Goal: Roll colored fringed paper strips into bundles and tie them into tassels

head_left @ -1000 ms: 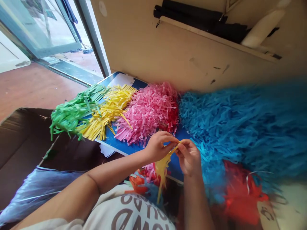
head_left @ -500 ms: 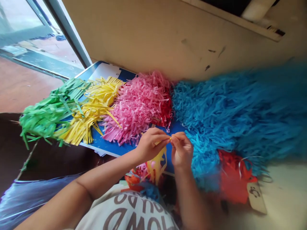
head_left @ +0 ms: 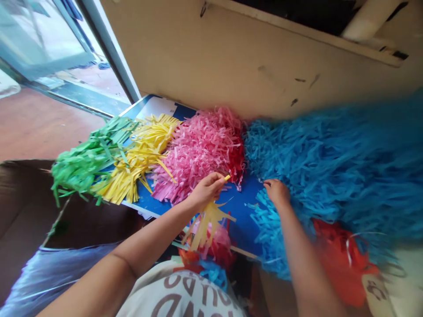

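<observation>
Cardboard box (head_left: pixel 20 193), lower left, had unclear contents; left fingers (head_left: pixel 216 179) pinched a yellow tassel (head_left: pixel 211 216); whether right fingers (head_left: pixel 270 183) gripped anything, I couldn't tell.

A pale top (head_left: pixel 185 294) bears large brown lettering (head_left: pixel 169 308) across its front, and the hands (head_left: pixel 207 190) are bare.

left hand (head_left: pixel 209 189): holding yellow tassel (head_left: pixel 210 216) | right hand (head_left: pixel 278 193): beside blue fringe (head_left: pixel 317 158) | pink fringe (head_left: pixel 205 147): on blue table (head_left: pixel 243 200)
</observation>
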Demonstrator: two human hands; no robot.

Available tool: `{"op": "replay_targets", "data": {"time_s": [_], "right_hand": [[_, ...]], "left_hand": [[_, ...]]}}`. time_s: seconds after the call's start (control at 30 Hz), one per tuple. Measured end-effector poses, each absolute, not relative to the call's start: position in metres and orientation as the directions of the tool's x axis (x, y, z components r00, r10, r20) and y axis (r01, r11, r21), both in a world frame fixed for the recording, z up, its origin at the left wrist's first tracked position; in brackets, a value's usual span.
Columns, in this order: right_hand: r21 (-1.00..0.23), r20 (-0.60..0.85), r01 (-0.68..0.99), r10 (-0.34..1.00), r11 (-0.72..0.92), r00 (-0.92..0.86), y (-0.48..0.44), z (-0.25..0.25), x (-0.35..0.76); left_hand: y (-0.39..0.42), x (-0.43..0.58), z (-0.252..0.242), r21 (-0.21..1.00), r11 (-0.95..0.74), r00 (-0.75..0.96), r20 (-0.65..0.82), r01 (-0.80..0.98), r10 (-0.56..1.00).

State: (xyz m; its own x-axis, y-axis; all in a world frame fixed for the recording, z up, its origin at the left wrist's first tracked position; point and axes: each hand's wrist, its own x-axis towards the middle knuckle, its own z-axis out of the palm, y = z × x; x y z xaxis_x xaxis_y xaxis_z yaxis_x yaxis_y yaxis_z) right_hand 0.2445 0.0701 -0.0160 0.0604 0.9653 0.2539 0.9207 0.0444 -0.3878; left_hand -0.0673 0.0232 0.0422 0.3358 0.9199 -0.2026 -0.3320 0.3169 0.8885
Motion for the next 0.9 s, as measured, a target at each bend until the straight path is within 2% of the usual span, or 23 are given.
{"op": "replay_targets", "data": {"time_s": [0.07, 0.13, 0.23, 0.33, 0.43, 0.6, 0.8, 0.9], "right_hand": [[-0.396, 0.267, 0.917, 0.962, 0.052, 0.061, 0.059, -0.002, 0.230], [-0.479, 0.270, 0.872, 0.962, 0.098, 0.041, 0.037, 0.017, 0.205], [-0.777, 0.237, 0.601, 0.972, 0.186, 0.005, -0.005, 0.043, 0.159], [-0.932, 0.200, 0.330, 0.973, 0.153, 0.115, -0.041, 0.050, 0.121], [-0.971, 0.173, 0.200, 0.960, 0.129, 0.222, -0.059, 0.041, 0.108], [-0.978, 0.144, 0.184, 0.954, 0.097, 0.263, -0.071, 0.034, 0.110], [-0.971, 0.123, 0.232, 0.961, 0.065, 0.248, -0.080, 0.043, 0.111], [-0.972, 0.095, 0.232, 0.973, 0.045, 0.210, -0.083, 0.045, 0.111]], "left_hand": [[0.021, -0.071, 0.044, 0.981, 0.105, 0.284, -0.055, -0.165, 0.957], [0.018, -0.074, 0.048, 0.985, -0.169, 0.284, 0.157, 0.018, 0.946], [0.009, -0.073, 0.054, 0.905, -0.404, 0.341, 0.342, 0.131, 0.876], [0.000, -0.069, 0.055, 0.882, -0.451, 0.353, 0.382, 0.137, 0.854], [-0.008, -0.068, 0.054, 0.882, -0.452, 0.378, 0.377, 0.132, 0.846], [-0.016, -0.070, 0.058, 0.845, -0.509, 0.433, 0.404, 0.160, 0.806], [-0.023, -0.070, 0.062, 0.678, -0.678, 0.528, 0.480, 0.283, 0.700], [-0.026, -0.070, 0.064, 0.645, -0.707, 0.555, 0.488, 0.292, 0.674]]}}
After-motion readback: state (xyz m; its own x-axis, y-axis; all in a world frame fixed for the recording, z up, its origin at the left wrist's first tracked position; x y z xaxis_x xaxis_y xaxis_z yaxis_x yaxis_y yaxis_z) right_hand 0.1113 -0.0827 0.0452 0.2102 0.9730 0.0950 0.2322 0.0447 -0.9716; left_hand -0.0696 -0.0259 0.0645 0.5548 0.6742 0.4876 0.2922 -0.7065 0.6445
